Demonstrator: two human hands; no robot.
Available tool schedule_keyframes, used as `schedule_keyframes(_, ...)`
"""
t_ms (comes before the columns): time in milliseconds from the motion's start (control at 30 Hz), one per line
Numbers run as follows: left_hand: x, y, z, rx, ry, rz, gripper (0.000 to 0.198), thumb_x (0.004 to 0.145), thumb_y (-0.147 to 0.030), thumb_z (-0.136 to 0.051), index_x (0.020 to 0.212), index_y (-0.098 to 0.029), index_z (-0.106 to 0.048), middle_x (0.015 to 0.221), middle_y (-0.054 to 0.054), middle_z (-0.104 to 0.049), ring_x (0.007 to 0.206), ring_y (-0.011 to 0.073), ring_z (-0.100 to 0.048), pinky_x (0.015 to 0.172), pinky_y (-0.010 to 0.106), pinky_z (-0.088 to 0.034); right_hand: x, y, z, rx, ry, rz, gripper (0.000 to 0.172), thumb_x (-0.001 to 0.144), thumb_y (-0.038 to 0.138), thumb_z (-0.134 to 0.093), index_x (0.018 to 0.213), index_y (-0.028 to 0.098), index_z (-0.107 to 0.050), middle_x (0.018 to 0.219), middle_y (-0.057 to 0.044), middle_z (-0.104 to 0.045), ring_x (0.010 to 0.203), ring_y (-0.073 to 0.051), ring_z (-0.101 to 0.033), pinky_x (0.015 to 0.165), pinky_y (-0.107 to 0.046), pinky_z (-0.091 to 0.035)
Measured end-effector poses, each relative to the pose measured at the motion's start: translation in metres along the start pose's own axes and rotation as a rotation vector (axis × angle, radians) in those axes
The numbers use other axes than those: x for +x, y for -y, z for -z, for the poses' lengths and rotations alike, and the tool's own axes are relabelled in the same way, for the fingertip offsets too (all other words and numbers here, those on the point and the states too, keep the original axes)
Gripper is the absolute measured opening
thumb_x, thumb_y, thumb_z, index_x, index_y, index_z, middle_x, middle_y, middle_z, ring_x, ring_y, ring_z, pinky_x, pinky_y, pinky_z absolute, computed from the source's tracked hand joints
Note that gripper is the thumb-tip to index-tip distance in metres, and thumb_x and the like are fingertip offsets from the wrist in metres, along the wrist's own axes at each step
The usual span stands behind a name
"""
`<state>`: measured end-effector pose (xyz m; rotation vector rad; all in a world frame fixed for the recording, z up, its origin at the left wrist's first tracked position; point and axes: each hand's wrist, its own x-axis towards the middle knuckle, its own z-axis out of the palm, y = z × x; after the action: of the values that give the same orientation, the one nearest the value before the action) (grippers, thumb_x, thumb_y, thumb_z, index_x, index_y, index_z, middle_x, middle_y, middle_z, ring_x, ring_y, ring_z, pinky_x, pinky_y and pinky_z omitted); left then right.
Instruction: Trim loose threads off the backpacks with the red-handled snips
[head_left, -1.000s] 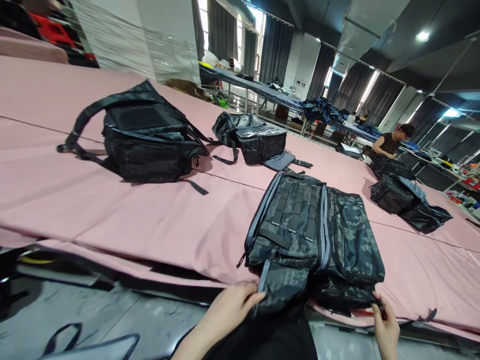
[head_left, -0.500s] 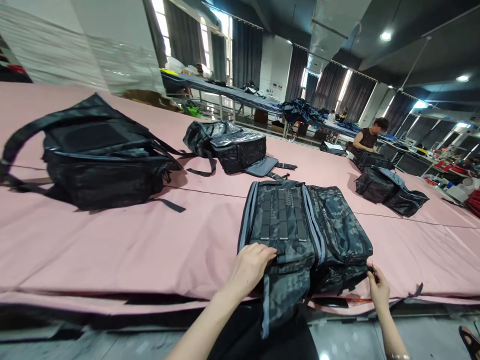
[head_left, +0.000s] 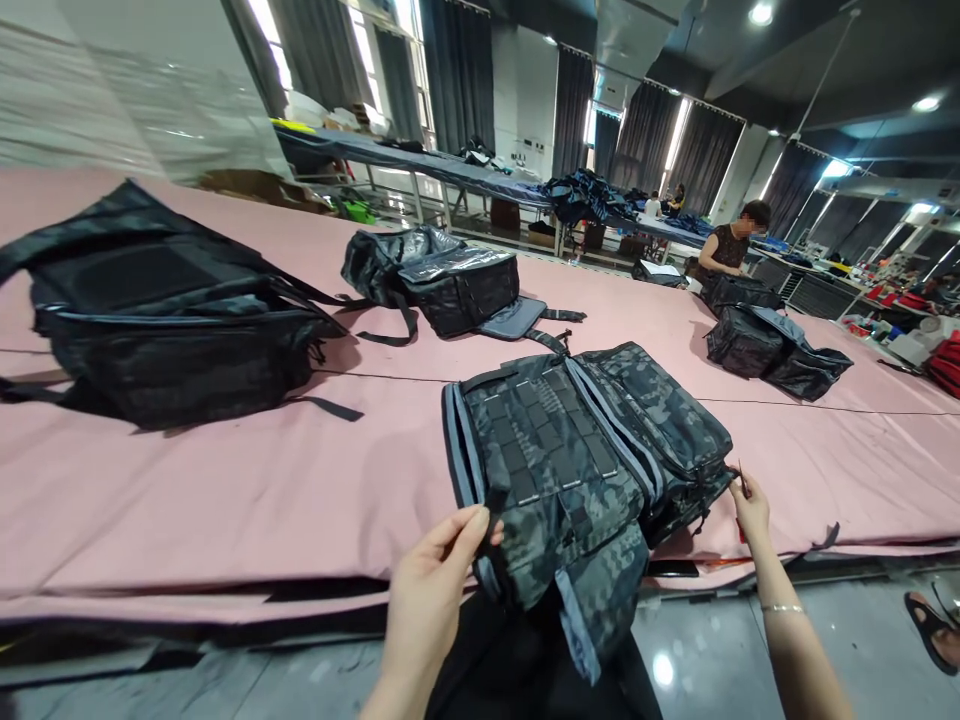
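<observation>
A camouflage backpack [head_left: 555, 440] lies near the table's front edge, turned at an angle, its grey-edged zip openings parted and a flap [head_left: 600, 610] hanging over the edge. My left hand [head_left: 439, 565] pinches a short black strap [head_left: 495, 500] at the backpack's near left side. At its right corner is my right hand [head_left: 754, 512], closed around a small pointed tool with red showing below, which looks like small scissors [head_left: 742, 482]. Those fingers also touch the backpack's corner; how they grip it is partly hidden.
Another dark backpack [head_left: 172, 340] stands at left on the pink-covered table [head_left: 360, 540]. Farther back lies an open bag [head_left: 465, 290]; more bags [head_left: 772, 350] are at right, near a person [head_left: 731, 245] at work. A loose strap [head_left: 825, 540] lies by the right front edge.
The backpack has turned and its near left side is lifted. My left hand has gone from lying on its front to pinching the strap. My right hand has risen with the right corner.
</observation>
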<state>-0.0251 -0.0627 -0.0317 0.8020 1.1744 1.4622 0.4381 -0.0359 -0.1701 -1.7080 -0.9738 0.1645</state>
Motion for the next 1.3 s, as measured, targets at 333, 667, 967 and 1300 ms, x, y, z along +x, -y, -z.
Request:
schedule_keyframes(333,-0.018,0.008,-0.021,0.208,0.037,-0.104,0.033,0.063,-0.046,-0.068,0.077,-0.015,-0.067,0.068,0.003,-0.064,0.069,0.0176,-0.058,0.069,0.029,-0.048,-0.089,0.105,0.000,0.160,-0.017,-0.005,0.044,0.082,0.046,-0.046,0.113,0.016,-0.051,0.097,-0.007,-0.058,0.081,-0.017,-0.055,0.072,-0.029,-0.045)
schedule_keyframes(667,-0.026,0.004,-0.012,0.087,0.133,-0.017,0.026,0.069,-0.040,-0.065,0.073,-0.014,-0.064,0.065,0.001,-0.058,0.067,0.0133,-0.051,0.065,0.023,-0.041,-0.172,0.236,-0.061,0.416,0.733,0.157,0.022,0.076,0.033,-0.063,0.091,0.018,-0.058,0.066,0.001,-0.055,0.057,-0.010,-0.047,0.052,-0.022,-0.039)
schedule_keyframes(967,-0.028,0.006,-0.013,0.122,0.159,-0.022,0.027,0.069,-0.041,-0.064,0.075,-0.015,-0.064,0.066,0.002,-0.057,0.069,0.0157,-0.050,0.069,0.026,-0.041,-0.171,0.247,-0.074,0.419,0.768,0.130,0.023,0.072,0.034,-0.066,0.087,0.017,-0.061,0.067,0.001,-0.058,0.052,-0.008,-0.045,0.048,-0.020,-0.036)
schedule_keyframes(1300,-0.030,0.003,-0.014,0.127,0.204,0.010,0.024,0.069,-0.036,-0.065,0.081,-0.016,-0.066,0.069,0.002,-0.060,0.071,0.0154,-0.052,0.071,0.026,-0.042,-0.167,0.256,-0.069,0.444,0.741,0.200,0.018,0.077,0.033,-0.061,0.085,0.017,-0.064,0.077,-0.003,-0.064,0.067,-0.013,-0.057,0.057,-0.023,-0.045)
